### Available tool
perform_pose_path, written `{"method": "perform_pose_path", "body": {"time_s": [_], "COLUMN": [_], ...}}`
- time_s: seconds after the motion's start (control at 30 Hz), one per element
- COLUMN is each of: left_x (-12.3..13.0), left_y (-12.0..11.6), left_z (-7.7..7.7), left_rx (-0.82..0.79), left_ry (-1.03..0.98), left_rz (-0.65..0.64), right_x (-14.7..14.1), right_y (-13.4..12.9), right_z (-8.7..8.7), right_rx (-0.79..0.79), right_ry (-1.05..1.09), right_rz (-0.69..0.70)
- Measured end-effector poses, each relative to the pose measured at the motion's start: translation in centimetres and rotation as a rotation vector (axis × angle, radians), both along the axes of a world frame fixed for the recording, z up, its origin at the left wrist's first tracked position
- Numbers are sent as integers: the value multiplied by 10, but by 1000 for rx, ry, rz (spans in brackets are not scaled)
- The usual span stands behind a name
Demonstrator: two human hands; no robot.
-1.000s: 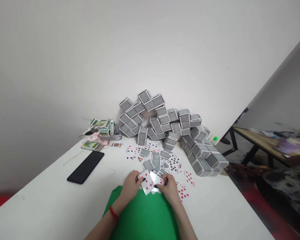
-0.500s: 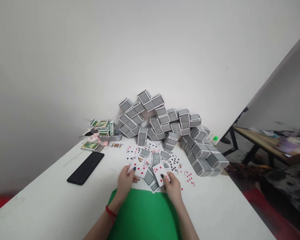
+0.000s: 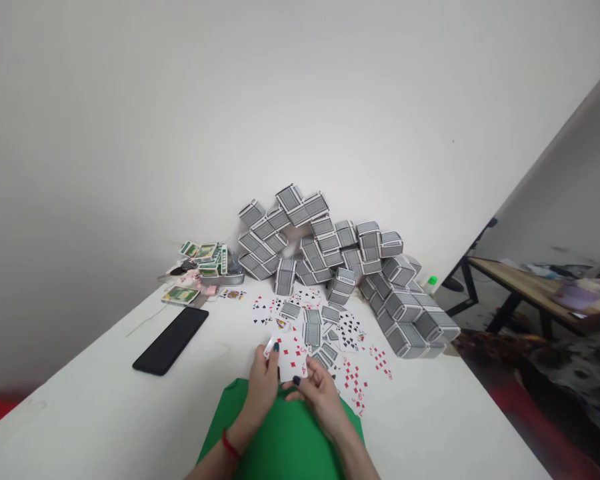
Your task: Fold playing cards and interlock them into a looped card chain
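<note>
Two or more diamond playing cards [image 3: 293, 350], overlapping and face up, are held between my hands near the table's front edge. My left hand [image 3: 264, 380] pinches them at the left side with the thumb on top. At their lower right corner my right hand [image 3: 321, 399] grips with its thumb and fingers. Just beyond lie loose face-down cards [image 3: 313, 331] with grey backs. Face-up spade cards [image 3: 350, 333] and diamond cards [image 3: 354, 381] spread to the right of them.
Grey-backed cards folded into blocks form a stacked structure [image 3: 313, 253] against the wall, stepping down at right. A black phone [image 3: 171, 340] lies left, with card boxes [image 3: 207, 252] behind it. A green-capped bottle [image 3: 433, 281] stands behind the right blocks. Another table [image 3: 510, 280] is far right.
My hands have come together, bringing the cards from each into one overlapping group. The right hand moved left and toward me, uncovering diamond cards on the table.
</note>
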State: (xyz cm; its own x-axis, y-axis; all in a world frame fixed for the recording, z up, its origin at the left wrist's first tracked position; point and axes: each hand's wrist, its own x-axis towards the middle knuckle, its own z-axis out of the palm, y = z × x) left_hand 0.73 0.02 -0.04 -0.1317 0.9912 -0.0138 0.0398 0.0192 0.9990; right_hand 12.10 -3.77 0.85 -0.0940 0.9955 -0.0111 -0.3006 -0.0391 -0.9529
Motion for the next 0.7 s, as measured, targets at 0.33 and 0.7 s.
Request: {"method": "perform_pose_path", "body": {"time_s": [0.33, 0.7], "left_x": [3, -10], "left_y": [-1, 9], "left_z": [1, 9], "left_rx": [101, -102], "left_ry": [-132, -178], "left_rz": [-281, -439], "right_x": [14, 27], "right_y": [6, 11], "right_z": [-11, -19], "right_rx": [-40, 20], "right_ry": [-223, -409], "right_rz": [-166, -449]}}
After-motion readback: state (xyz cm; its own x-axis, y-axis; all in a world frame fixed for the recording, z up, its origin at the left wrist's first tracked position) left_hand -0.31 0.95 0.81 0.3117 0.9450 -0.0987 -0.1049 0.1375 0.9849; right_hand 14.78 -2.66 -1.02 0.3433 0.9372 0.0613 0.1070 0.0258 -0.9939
